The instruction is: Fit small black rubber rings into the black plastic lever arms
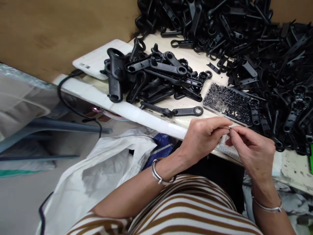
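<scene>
A pale worktable (pixel 146 119) with a white-wrapped front edge bears a large heap of black plastic parts (pixel 281 65), cut off at the top and right of the view; a strip of bare tabletop runs between it and a smaller heap of ring-ended black arms (pixel 156 73). At the table's near edge the left hand (pixel 202 130) and right hand (pixel 254 147) meet, thumb and forefinger pinched closed on each, just before a clear tray (pixel 216 111) of loose dark bits; between the touching fingertips sits a tiny dark piece (pixel 230 129), mostly hidden, its shape unclear
</scene>
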A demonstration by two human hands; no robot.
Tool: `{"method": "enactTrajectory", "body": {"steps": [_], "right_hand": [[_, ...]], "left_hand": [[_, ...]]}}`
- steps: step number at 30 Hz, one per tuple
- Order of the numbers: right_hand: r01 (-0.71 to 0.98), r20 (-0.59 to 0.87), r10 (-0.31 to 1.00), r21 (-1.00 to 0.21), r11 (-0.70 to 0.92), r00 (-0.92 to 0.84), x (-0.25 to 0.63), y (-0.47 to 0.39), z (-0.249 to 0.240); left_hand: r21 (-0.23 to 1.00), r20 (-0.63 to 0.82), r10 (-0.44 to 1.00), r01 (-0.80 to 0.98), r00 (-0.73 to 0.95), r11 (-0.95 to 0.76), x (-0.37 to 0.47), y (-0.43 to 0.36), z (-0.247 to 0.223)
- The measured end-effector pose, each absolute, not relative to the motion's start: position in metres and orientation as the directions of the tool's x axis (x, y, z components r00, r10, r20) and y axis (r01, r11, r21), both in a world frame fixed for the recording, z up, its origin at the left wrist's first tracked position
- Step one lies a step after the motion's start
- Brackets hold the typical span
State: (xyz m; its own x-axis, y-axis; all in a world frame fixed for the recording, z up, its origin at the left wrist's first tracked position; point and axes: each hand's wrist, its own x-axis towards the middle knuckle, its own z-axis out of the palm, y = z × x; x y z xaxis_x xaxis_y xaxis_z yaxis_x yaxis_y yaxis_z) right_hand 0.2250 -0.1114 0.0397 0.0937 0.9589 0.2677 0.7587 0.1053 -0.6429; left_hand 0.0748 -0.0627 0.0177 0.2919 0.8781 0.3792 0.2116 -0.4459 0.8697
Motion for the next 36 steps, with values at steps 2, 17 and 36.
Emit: {"method": "enactTrajectory", "body": {"steps": [2,17,36], "right_hand": [[0.772,0.286,0.956,-0.623,0.127,0.073,0.224,-0.106,0.040],[0.805,0.215,0.975,-0.588,0.081,0.059,0.249,-0.115,0.018],[0.843,0.268,0.963,-0.524,0.120,0.029,0.257,-0.133,0.013]], "left_hand": [[0.882,0.371,0.885,0.193,0.281,-0.430,0.073,-0.061,0.018],[0.473,0.418,0.716,0.539,0.559,-0.697,0.036,-0.062,0.001],[0.512,0.617,0.651,0.402,0.443,-0.759,0.047,-0.090,-0.014]]}}
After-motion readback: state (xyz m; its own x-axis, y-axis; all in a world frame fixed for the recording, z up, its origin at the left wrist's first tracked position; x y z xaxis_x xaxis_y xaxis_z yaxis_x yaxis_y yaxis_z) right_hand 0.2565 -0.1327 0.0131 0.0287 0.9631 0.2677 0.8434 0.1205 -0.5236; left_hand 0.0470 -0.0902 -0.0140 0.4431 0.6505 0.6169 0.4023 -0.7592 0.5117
